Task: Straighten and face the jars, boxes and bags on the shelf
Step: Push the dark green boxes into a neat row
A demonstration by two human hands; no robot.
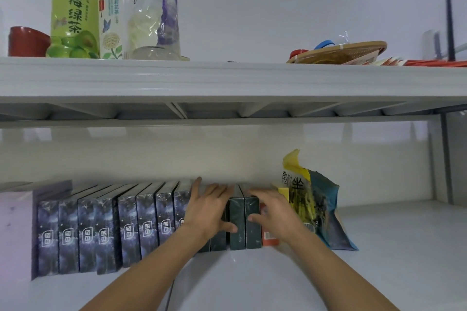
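Observation:
A row of dark blue boxes [106, 232] with white logos stands upright on the lower shelf [391, 247]. To their right stand three dark green boxes [237, 224], then an orange box [270, 238]. My left hand [207, 209] lies flat over the box tops where blue meets green, its thumb pressing the front of a green box. My right hand [275, 214] reaches over the rightmost green box and the orange box, thumb on the green front. A crumpled yellow and blue bag [321, 209] leans just right of my right hand.
A pale box [15, 222] closes the row at the far left. The upper shelf [227, 78] carries a red cup [27, 41], a green tea bottle [75, 7], a jasmine tea bottle [116, 20], a clear bottle [154, 14] and a woven tray [341, 51].

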